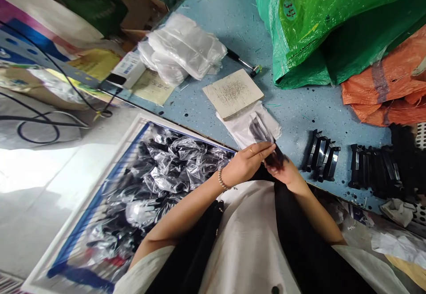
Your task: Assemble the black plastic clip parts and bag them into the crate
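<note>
Black piece (274, 159) sits between the two hands, just in front of the chest, with a clear plastic bag (260, 130) around its upper end; how far in it reaches is hard to tell through the film. The left hand (246, 164) lies across it from the side, its fingers (258, 150) straight and pressed together, a ring on one of them. The right hand (284, 173) comes up from below, but its fingers are hidden behind the piece, so any pinch cannot be told. Both forearms angle inward and meet at the wrists' end, elbows wide (a beaded bracelet (223, 179) circles the left wrist).

Under the hands, more bags lie in a flat stack on the blue speckled table (293, 107), partly beneath a square board (233, 93) dusted with tiny metal bits. Further up sits a bundle of bags (181, 48). To the right stand black pieces without bags, a small group (321, 161) and a larger one (372, 170) — many of them. To the left, a blue-edged crate (100, 205) is heaped with black pieces already in bags. Beyond lie a green sack (319, 28) and an orange sack (386, 90).
</note>
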### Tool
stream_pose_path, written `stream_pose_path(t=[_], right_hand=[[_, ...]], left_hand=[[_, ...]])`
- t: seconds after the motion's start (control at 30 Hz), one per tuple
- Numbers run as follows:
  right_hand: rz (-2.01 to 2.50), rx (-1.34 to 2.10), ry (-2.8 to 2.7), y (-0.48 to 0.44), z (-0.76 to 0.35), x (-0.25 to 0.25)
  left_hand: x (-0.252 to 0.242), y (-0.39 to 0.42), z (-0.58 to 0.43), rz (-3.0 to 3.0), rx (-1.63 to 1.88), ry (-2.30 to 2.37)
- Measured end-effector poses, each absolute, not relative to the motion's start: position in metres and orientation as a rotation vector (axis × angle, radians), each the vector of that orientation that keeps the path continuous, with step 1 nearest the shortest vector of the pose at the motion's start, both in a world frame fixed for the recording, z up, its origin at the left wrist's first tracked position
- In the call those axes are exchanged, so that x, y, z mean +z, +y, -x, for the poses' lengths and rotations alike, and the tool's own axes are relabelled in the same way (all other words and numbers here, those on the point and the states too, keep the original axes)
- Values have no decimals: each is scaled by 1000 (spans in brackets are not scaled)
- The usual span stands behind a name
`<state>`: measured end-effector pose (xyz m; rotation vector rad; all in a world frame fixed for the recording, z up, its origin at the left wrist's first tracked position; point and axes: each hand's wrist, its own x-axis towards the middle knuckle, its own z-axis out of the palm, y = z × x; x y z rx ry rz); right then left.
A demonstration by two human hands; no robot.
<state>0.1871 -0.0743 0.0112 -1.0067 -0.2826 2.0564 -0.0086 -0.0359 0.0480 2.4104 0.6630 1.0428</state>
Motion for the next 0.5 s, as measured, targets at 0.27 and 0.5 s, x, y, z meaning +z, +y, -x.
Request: stream_pose_path(t=[0.27, 0.5], right_hand=[[715, 2113, -61, -96, -173, 29], [582, 2125, 99, -102, -165, 32]], left_hand=[[45, -45, 26, -2295, 1184, 809], [38, -51, 24, -2323, 1247, 800]])
